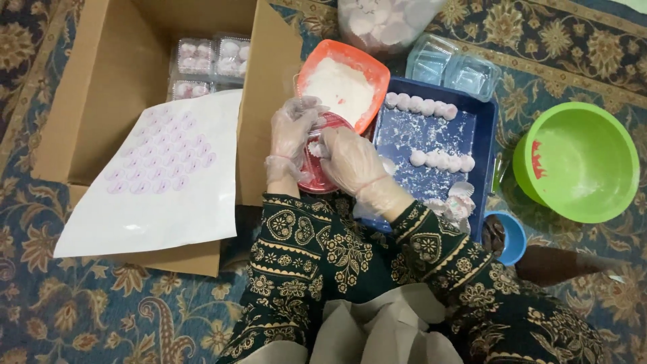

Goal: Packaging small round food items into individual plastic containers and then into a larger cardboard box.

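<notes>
Red dish (317, 176) beneath both hands (323, 145).

To your far left, the brown cardboard box (108, 74) holds clear lidded packs (209, 64); a white sticker sheet (165, 178) lies nearer.

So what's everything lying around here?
cardboard box: one, brown, left
clear packs: several, holding pale balls, inside box
sticker sheet: one, white, across box
orange tray: one, holding white powder, centre
red dish: one, under the hands
blue tray: one, with two rows of white balls
green bowl: one, right
blue cup: one, beside blue tray
left hand: gloved, on red dish
right hand: gloved, on red dish
</notes>
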